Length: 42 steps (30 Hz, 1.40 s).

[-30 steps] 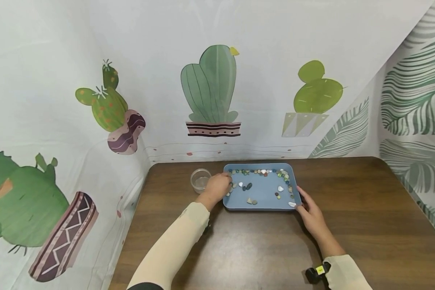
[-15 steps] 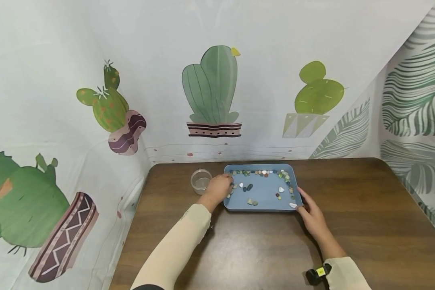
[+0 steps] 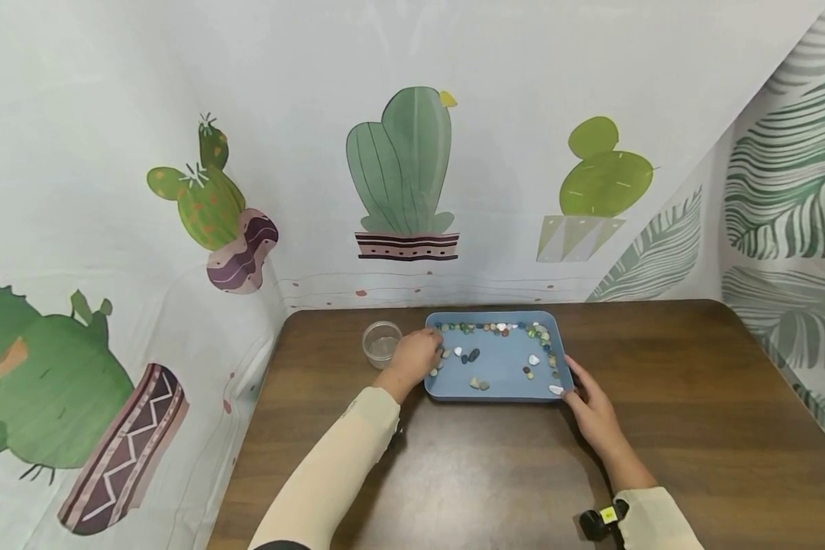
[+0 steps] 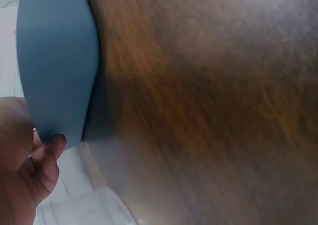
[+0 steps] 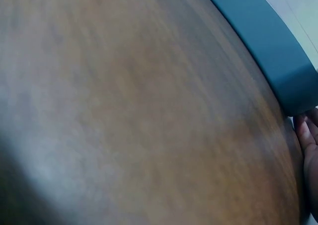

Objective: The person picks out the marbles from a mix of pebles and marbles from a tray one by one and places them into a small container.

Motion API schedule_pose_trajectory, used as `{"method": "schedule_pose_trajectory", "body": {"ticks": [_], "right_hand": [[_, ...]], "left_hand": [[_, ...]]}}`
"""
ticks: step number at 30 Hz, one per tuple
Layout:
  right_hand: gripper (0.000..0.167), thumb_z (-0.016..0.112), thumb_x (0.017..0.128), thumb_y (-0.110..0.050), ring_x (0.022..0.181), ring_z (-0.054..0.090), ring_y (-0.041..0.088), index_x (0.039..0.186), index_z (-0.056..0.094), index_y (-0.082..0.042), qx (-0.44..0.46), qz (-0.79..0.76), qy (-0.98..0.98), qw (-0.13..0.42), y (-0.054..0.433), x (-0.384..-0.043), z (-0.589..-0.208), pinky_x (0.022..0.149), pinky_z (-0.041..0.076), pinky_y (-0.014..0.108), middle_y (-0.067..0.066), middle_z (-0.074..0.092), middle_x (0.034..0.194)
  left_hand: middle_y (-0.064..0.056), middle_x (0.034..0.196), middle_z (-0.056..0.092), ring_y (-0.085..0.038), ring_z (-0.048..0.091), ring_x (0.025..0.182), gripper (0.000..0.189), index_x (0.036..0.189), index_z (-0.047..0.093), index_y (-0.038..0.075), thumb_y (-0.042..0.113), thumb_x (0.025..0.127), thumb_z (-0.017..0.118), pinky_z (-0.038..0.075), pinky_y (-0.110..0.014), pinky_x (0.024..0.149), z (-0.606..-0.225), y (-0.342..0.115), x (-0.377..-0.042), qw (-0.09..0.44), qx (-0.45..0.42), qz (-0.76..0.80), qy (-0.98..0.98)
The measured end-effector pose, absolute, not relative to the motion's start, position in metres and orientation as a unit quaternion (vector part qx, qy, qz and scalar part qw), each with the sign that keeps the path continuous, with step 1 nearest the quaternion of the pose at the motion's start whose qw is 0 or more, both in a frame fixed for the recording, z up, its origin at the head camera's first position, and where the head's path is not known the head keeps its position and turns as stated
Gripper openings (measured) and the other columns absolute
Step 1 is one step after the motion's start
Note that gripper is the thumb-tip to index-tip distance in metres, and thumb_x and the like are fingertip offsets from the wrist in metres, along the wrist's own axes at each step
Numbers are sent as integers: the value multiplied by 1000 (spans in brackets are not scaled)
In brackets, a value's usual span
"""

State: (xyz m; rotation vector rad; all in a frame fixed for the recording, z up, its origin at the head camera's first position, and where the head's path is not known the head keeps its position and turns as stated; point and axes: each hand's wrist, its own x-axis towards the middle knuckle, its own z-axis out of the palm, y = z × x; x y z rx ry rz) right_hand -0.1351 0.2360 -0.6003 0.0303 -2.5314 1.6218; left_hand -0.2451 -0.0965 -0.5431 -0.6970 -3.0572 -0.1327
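A shallow blue tray (image 3: 498, 367) lies on the table, with small stones and glass marbles in it. Most line the back and right sides in a row; a white stone (image 3: 533, 360), two dark stones (image 3: 470, 356) and a few others lie farther in. Over the tray's left rim reaches my left hand (image 3: 412, 357), its fingertips down among the stones there. In the left wrist view, curled fingers (image 4: 47, 173) sit by the tray's outer wall; whether the hidden fingertips pinch a stone I cannot tell. My right hand (image 3: 593, 409) holds the tray's front right corner.
Just left of the tray, right beside my left hand, stands a round clear plastic container (image 3: 381, 341). The brown wooden table (image 3: 488, 466) meets a cactus-print cloth (image 3: 316, 229) at its back edge. A black wrist device (image 3: 594, 524) sits at my right cuff.
A dark stone seen at my left fingertips earlier is now hidden behind them. The left hand has barely shifted along the left side. The right hand and the tray stay put.
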Motion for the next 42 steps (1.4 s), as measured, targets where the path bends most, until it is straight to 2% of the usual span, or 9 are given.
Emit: {"method": "schedule_pose_trajectory", "body": {"ticks": [3,15,25,35,42], "right_hand": [[62,53,97,-1,119,43,-9,156,38,-14,12,539,-839,69,237,-136,-601,87,36,0,22,41,156],[62,54,98,-1,120,42,-9,156,39,-13,11,540,-839,73,237,-137,-601,89,36,-1,22,42,156],[62,54,98,-1,119,44,-7,156,39,-14,14,542,-838,69,237,-136,-601,87,37,0,23,43,155],[62,55,98,-2,121,45,-2,157,38,-14,12,539,-840,64,235,-136,-600,87,36,0,23,44,154],[62,54,97,1,115,45,-7,156,39,-11,15,542,-837,74,236,-136,-600,87,36,-1,28,49,148]], "left_hand": [[-2,123,70,-22,70,107,18,111,73,14,24,98,65,58,-37,90,-543,-98,-247,8,-216,-61,-974],[-3,107,68,-21,70,95,20,115,73,14,20,96,67,58,-36,82,-536,-108,-239,94,-211,-133,-964],[-2,101,67,-21,68,81,21,113,73,12,18,94,70,57,-36,67,-525,-124,-225,166,-191,-163,-954],[-3,96,67,-24,68,78,14,103,73,12,17,91,73,58,-38,70,-520,-147,-219,215,-183,-156,-947],[-4,98,68,-25,69,87,13,104,73,11,16,92,72,60,-40,75,-519,-163,-220,201,-166,-166,-951]]}}
